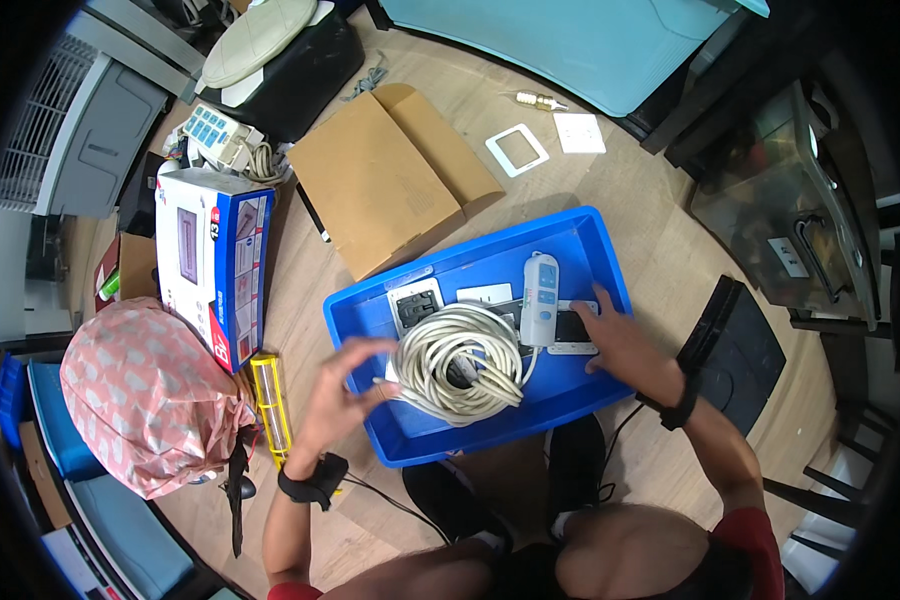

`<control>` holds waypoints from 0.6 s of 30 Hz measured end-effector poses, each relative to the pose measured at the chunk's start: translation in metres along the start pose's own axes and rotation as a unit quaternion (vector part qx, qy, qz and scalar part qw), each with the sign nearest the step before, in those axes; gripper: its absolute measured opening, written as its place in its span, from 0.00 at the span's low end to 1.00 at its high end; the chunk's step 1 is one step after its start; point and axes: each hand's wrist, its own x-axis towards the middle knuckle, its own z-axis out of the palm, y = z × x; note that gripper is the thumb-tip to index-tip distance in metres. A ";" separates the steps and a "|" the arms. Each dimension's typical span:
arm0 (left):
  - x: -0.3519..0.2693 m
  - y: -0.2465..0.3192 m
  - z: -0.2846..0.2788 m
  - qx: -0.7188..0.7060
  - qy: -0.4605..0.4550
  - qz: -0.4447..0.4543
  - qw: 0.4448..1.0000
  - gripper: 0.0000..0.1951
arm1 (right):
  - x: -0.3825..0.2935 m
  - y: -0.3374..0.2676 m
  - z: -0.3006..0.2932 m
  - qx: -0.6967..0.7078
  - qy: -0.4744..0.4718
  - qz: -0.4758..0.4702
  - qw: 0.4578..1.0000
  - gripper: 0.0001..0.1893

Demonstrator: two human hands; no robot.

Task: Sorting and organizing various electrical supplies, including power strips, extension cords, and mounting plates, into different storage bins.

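A blue plastic tray (412,450) lies on the floor before me. In it rests a coil of off-white cable (457,364) beside a white power strip (541,300) with blue socket faces. Behind the coil are a wall socket plate with a black centre (416,304) and a white switch plate (484,294). My left hand (349,386) is at the coil's left side, fingers apart; whether a fingertip touches the cable I cannot tell. My right hand (615,334) reaches over the tray's right side, fingers spread, close to a black and white plate (572,328).
A brown cardboard box (379,180) stands just behind the tray. To the left are a printed product box (210,262), a pink patterned bag (150,397) and a yellow-framed tube (271,405). A white frame (517,150), a white plate (580,133) and a bulb (540,100) lie farther back.
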 end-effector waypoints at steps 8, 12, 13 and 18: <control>0.113 -0.054 -0.038 -0.045 0.209 -0.237 0.948 0.38 | 0.151 -0.032 -0.086 0.145 0.093 -0.009 0.985 0.39; 0.152 -0.062 -0.049 -0.254 0.095 -0.296 0.916 0.38 | 0.222 -0.021 -0.069 0.331 0.043 -0.016 0.942 0.38; 0.157 -0.070 -0.052 -0.325 0.063 -0.303 0.894 0.37 | 0.235 -0.022 -0.057 0.309 0.062 -0.003 0.949 0.39; 0.169 -0.078 -0.047 -0.395 0.043 -0.290 0.871 0.32 | 0.254 -0.011 -0.057 0.504 -0.013 0.093 0.859 0.39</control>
